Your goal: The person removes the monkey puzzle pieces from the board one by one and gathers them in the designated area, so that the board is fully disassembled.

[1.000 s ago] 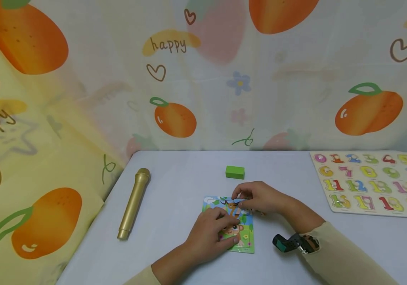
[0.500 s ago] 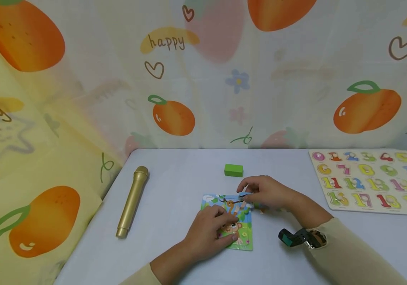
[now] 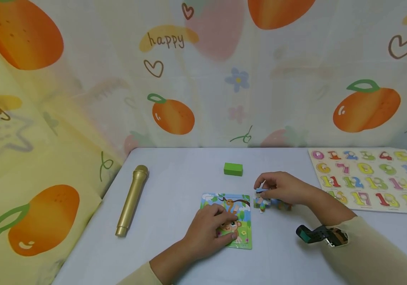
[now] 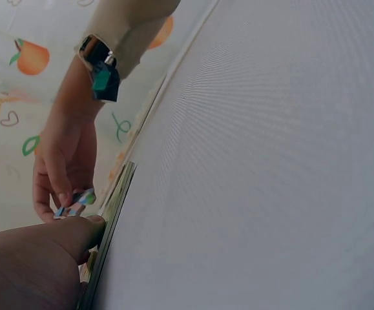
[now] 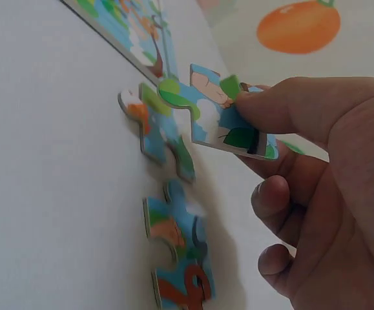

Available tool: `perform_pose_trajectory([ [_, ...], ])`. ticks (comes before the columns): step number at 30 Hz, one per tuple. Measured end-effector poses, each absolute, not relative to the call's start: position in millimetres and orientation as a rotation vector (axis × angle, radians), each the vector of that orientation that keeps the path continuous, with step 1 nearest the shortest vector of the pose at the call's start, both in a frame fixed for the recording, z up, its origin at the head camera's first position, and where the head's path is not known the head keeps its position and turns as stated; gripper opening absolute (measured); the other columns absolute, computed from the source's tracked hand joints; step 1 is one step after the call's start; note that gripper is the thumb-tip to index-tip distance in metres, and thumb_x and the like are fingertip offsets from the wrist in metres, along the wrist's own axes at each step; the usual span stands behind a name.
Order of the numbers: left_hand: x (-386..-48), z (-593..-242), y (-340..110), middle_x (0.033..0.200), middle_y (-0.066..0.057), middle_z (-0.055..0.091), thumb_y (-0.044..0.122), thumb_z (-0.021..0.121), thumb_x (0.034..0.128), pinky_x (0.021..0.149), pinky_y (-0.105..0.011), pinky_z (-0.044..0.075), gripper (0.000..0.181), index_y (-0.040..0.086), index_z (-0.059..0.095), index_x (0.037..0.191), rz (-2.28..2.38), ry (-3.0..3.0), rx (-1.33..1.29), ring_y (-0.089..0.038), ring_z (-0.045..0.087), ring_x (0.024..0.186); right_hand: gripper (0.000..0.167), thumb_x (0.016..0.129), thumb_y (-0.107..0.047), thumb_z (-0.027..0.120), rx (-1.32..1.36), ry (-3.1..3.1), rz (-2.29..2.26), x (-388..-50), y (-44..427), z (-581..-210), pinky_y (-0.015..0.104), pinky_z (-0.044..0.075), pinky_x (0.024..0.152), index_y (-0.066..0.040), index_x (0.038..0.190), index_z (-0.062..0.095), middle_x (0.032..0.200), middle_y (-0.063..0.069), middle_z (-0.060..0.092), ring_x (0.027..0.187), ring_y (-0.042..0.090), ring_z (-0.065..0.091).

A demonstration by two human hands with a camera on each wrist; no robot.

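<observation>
A small jigsaw puzzle [image 3: 244, 233] with a monkey picture lies flat in front of me. My left hand [image 3: 212, 229] rests on it, fingers spread loosely across its left and middle part and hiding that area. To the right of the puzzle, my right hand [image 3: 285, 189] pinches a jigsaw piece [image 5: 206, 113] between thumb and forefinger, raised off the table. Below that hand lie loose jigsaw pieces; the right wrist view shows one piece [image 5: 153, 126] near the puzzle and another piece [image 5: 183, 248] beside it.
A green block [image 3: 233, 169] sits behind the puzzle. On the left lies a gold toy microphone [image 3: 132, 201]. A number board [image 3: 371, 180] occupies the table's back right. Behind the table [image 3: 174, 174] hangs a fruit-patterned cloth [image 3: 210, 99].
My right hand has moved right from the puzzle's upper right corner, carrying the jigsaw piece over the loose ones. That corner now shows. My left hand stays on the puzzle.
</observation>
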State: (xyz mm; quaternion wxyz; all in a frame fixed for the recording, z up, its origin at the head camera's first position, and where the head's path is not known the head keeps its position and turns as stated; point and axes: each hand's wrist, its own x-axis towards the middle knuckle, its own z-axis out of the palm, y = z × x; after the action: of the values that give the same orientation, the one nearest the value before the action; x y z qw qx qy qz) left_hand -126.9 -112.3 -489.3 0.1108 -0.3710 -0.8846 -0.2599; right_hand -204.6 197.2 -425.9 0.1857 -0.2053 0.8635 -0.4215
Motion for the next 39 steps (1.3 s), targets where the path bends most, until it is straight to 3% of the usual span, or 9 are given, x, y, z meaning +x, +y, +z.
perform_pose_trajectory([
  [3, -127, -488, -112, 0.11, 0.007, 0.061, 0.04, 0.085, 0.0918, 0.082, -0.029, 0.044, 0.035, 0.026, 0.078, 0.122, -0.773, -2.597, -1.088, -0.007, 0.049, 0.092, 0.019, 0.098, -0.012, 0.076, -0.523, 2.422, -1.184, -203, 206, -424, 0.032, 0.047, 0.049, -0.014, 0.116, 0.071, 0.083, 0.004, 0.062, 0.062, 0.021, 0.054],
  [9, -126, -489, -112, 0.11, 0.007, 0.061, 0.04, 0.085, 0.0918, 0.083, -0.029, 0.044, 0.035, 0.026, 0.078, 0.123, -0.781, -2.603, -1.085, -0.007, 0.049, 0.092, 0.018, 0.097, -0.013, 0.077, -0.49, 2.428, -1.14, -200, 225, -425, 0.034, 0.053, 0.061, -0.015, 0.114, 0.072, 0.081, 0.005, 0.06, 0.068, 0.025, 0.06],
  [17, -125, -488, -113, 0.111, 0.007, 0.062, 0.04, 0.085, 0.0918, 0.084, -0.03, 0.044, 0.036, 0.026, 0.078, 0.124, -0.803, -2.602, -1.085, -0.007, 0.049, 0.093, 0.019, 0.097, -0.017, 0.079, -0.508, 2.512, -1.006, -198, 247, -421, 0.031, 0.045, 0.067, -0.021, 0.114, 0.073, 0.085, 0.002, 0.059, 0.086, 0.023, 0.055],
  [39, -126, -490, -113, 0.11, 0.008, 0.061, 0.039, 0.085, 0.092, 0.084, -0.03, 0.044, 0.035, 0.026, 0.078, 0.124, -0.803, -2.586, -1.087, -0.007, 0.048, 0.092, 0.018, 0.096, -0.019, 0.081, -0.474, 2.572, -0.842, -188, 296, -427, 0.028, 0.045, 0.067, -0.025, 0.11, 0.073, 0.086, -0.002, 0.059, 0.086, 0.02, 0.055],
])
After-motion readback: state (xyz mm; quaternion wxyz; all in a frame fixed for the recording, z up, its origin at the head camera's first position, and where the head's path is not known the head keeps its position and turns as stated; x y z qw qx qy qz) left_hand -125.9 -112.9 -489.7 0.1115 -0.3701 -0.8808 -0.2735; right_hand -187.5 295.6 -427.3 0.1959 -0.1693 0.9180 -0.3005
